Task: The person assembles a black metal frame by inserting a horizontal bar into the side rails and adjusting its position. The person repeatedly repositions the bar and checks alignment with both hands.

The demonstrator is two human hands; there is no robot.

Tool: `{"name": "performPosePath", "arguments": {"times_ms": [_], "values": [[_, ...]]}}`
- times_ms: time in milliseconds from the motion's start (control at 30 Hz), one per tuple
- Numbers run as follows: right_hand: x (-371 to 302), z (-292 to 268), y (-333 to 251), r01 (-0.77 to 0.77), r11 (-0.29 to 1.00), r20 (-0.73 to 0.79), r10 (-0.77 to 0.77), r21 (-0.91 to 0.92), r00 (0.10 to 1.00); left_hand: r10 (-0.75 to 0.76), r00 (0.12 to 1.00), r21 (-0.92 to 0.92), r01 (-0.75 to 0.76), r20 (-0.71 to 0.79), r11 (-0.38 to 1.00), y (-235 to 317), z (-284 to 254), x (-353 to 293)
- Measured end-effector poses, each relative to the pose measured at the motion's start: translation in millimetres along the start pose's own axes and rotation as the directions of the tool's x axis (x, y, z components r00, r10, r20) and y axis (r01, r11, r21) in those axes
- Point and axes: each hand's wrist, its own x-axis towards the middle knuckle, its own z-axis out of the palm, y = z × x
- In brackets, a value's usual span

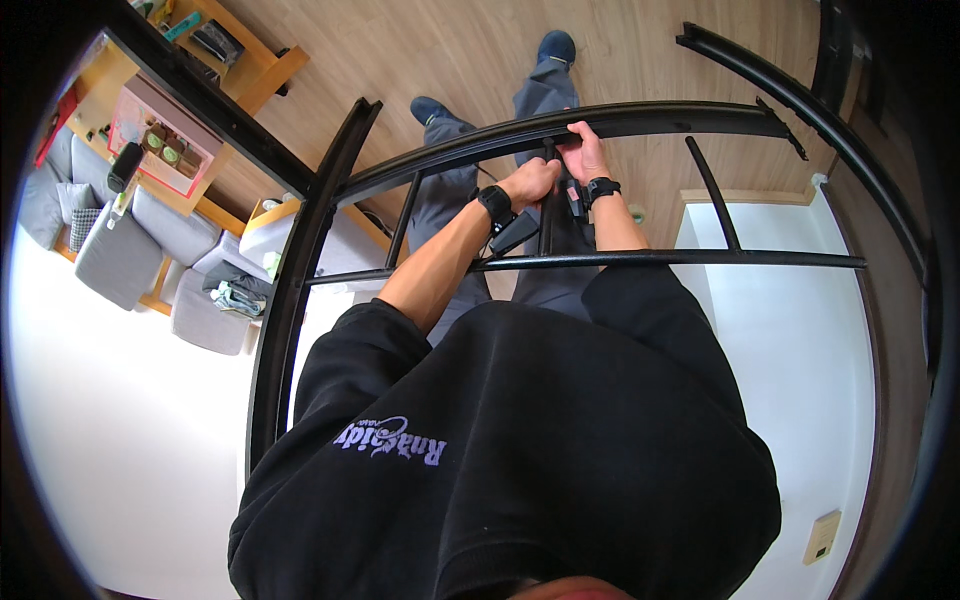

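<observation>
A black metal frame spans the view, with a wide rail (460, 143) joined by short upright bars to a thinner rail (690, 257). My left hand (532, 182) is closed beside the middle upright bar (546, 225), just under the wide rail; what its fingers pinch is hidden. Against the same joint, my right hand (587, 155) curls its fingers over the edge of the wide rail. Each wrist wears a black strapped device, the left one (495, 205) and the right one (602, 188). A dark flat box-shaped device (515, 233) hangs beside the middle bar.
At left, a thick black post (305, 230) meets the frame, and a long black beam slants above it. A curved black rail (800, 90) runs down the right side. Grey sofa cushions (125, 260) and a wooden table (265, 65) stand at left. My shoes (556, 47) rest on the wood floor.
</observation>
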Motion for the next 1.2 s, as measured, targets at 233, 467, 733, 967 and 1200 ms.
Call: {"name": "performPosePath", "arguments": {"times_ms": [233, 467, 733, 967, 1200], "values": [[-0.8, -1.3, 2.0, 0.038, 0.999, -0.006, -0.038, -0.014, 0.999, 0.078, 0.997, 0.167, -0.075, -0.011, 0.983, -4.7, 2.3, -13.4], [15.7, -19.7, 1.5, -0.009, 1.000, -0.019, 0.009, -0.012, 1.000, 0.107, 0.988, 0.235, -0.132, 0.115, 0.963, -10.0, 5.9, -18.4], [23.9, -32.4, -4.3, -0.047, 0.997, 0.023, 0.048, -0.057, 0.999, 0.045, 0.999, -0.041, -0.045, 0.018, 0.998, -2.4, 7.9, 7.6], [14.7, -22.7, -0.3, 0.001, 1.000, 0.043, 0.000, -0.024, 0.999, 0.028, 0.999, -0.016, -0.028, 0.046, 0.999, -3.7, 9.8, 8.0], [4.5, -9.1, -2.0, 0.011, 0.999, 0.012, -0.010, -0.033, 1.000, 0.006, 1.000, -0.051, -0.005, 0.010, 0.999, 1.7, 10.7, -5.3]]}}
